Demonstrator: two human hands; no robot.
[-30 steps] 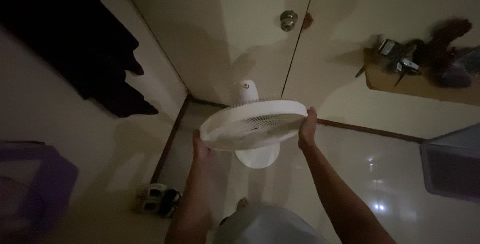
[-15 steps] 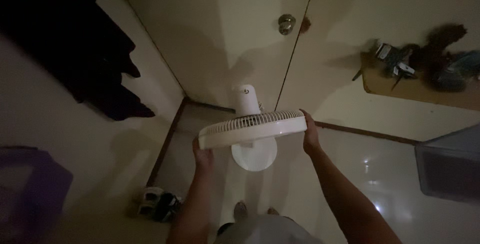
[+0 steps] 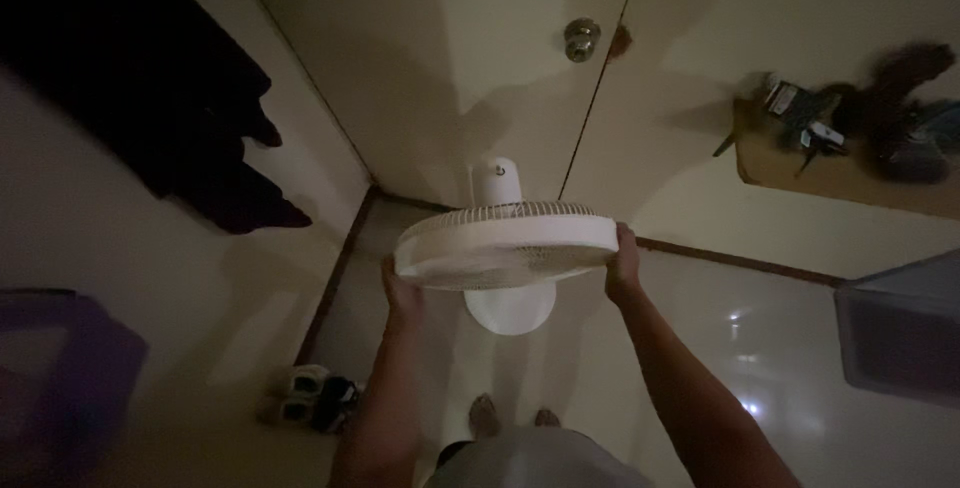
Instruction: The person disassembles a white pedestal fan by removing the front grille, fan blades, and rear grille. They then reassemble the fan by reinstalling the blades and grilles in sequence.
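White plastic fan guard (image 3: 505, 246) lies flat, gripped at opposite rims: left hand (image 3: 400, 288) at its left edge, right hand (image 3: 622, 270) at its right, arms outstretched. It hovers above the fan's round base (image 3: 510, 306), near the floor's far corner by the door (image 3: 450, 58).

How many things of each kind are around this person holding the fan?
Round white plastic fan, held by left hand and right hand: 1
Round metal door knob: 1
Pale shoes on the floor: 2
Grey plastic bin: 1
Total: 5
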